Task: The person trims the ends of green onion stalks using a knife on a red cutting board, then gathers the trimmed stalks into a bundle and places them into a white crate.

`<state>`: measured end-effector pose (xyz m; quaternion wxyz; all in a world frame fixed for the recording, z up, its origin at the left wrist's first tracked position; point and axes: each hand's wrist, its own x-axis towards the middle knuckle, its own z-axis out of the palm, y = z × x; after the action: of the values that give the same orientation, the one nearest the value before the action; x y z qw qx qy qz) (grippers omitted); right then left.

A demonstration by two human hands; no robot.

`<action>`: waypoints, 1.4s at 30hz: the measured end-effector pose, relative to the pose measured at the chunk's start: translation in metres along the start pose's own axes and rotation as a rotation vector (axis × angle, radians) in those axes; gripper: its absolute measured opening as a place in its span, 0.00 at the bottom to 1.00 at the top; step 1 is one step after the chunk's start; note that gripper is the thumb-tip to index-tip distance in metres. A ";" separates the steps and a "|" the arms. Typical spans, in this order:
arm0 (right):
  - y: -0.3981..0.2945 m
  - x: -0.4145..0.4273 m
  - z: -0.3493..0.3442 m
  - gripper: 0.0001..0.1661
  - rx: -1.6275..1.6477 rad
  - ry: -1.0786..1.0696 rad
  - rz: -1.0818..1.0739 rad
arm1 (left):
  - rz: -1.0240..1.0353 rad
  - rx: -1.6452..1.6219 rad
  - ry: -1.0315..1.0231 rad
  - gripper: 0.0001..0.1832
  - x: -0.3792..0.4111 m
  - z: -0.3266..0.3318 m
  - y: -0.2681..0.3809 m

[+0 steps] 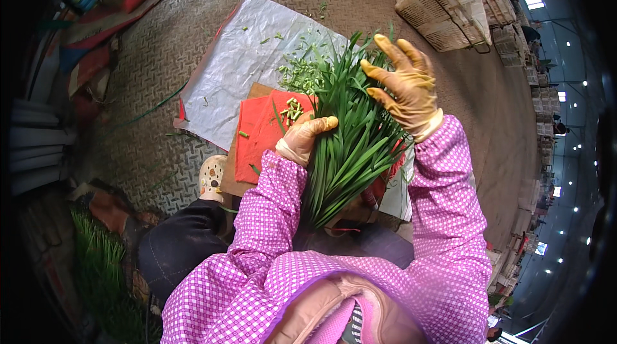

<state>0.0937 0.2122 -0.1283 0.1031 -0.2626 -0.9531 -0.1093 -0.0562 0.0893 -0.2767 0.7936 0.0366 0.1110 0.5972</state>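
A thick bunch of long flat green leaves, which look like garlic chives, lies across my lap and a low work surface. My left hand, in a yellowed rubber glove, grips its left side with the thumb on top; the other fingers are mostly hidden. At the bunch's upper right, my right hand, gloved alike, has its fingers spread and holds nothing. Whether its fingertips touch the leaves I cannot tell. Short cut stem pieces rest on a red cloth laid over a brown board.
A pale woven plastic sheet with green trimmings covers part of the tread-plate floor. Plastic crates stand at upper right. More green stalks are at lower left, past my clog.
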 end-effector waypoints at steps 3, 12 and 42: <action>-0.001 0.005 0.018 0.06 0.036 -0.145 0.005 | -0.004 0.021 -0.003 0.17 -0.001 -0.001 0.001; 0.007 -0.003 -0.008 0.04 0.971 0.538 0.619 | -0.018 -0.037 0.015 0.22 0.005 -0.024 -0.003; -0.037 -0.048 0.056 0.13 1.360 0.067 1.089 | 0.062 0.105 0.016 0.21 0.006 0.001 0.007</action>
<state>0.1064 0.1730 -0.2001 0.3034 -0.5600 -0.5500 0.5402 -0.0612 0.0969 -0.2753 0.7706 0.0770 0.1472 0.6153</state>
